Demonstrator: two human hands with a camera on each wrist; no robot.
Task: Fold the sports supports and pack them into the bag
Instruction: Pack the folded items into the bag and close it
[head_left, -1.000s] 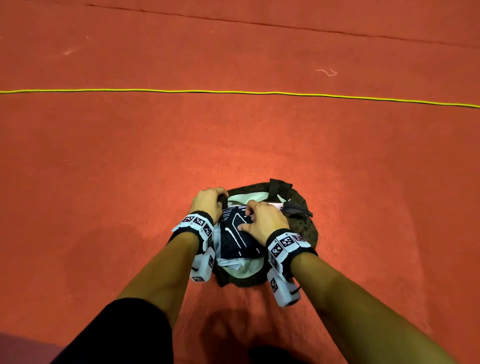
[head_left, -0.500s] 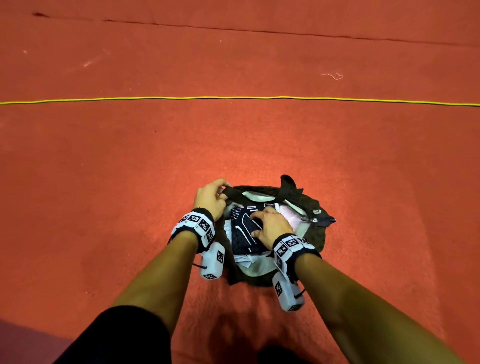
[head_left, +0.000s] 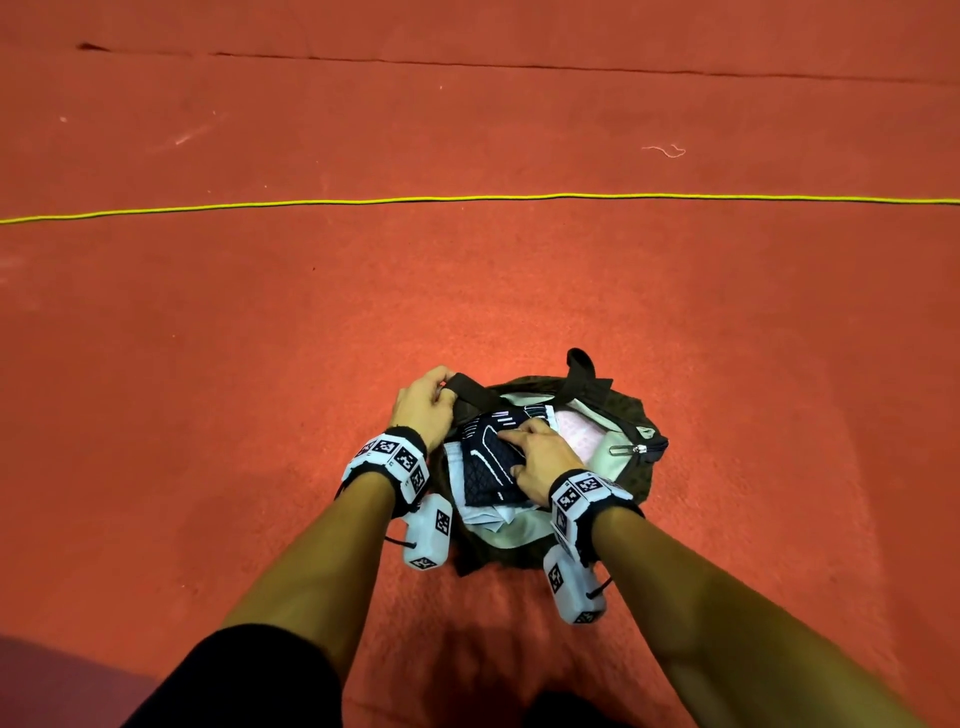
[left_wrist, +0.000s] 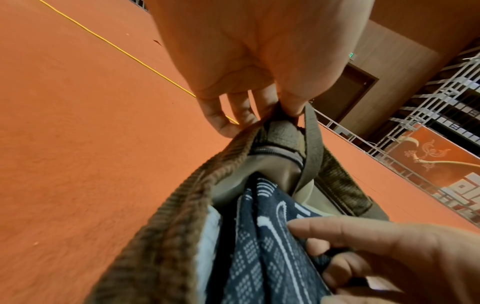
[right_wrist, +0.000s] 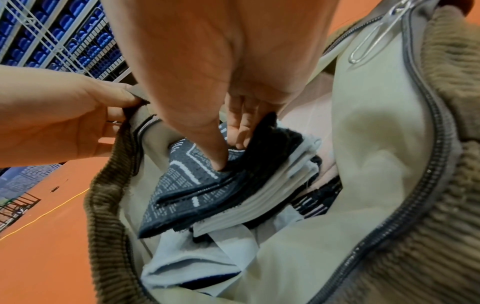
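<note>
Here, on a red-orange floor (head_left: 260, 338), a person crouches over a brown corduroy bag (head_left: 636, 415) that lies open between both forearms. The left hand (head_left: 423, 405) pinches the bag's rim at the end of its zipper, thumb against curled fingers, right where a dark strap (left_wrist: 311, 144) meets the cloth, and holds that edge up. The right hand (head_left: 543, 460) is inside the opening, its thumb pressed on top of a folded dark blue support with white markings (head_left: 485, 452) and its fingers curled under the fold, so it grips that piece. In the right wrist view the blue support (right_wrist: 182, 185) sits on top of a stack of folded white and pale blue cloth (right_wrist: 197, 265), all of it resting against the bag's cream lining (right_wrist: 363, 144). A pale pink patch (head_left: 579, 434) shows deeper inside the bag; what it is cannot be told. The zipper's metal pull (head_left: 621, 449) hangs at the bag's right edge. Both wrists carry white bands printed with black square markers, each with a small white box attached. A thin yellow cord (head_left: 467, 198) runs straight across the floor well beyond the bag, and a scrap of pale thread (head_left: 667, 150) lies farther off still.
</note>
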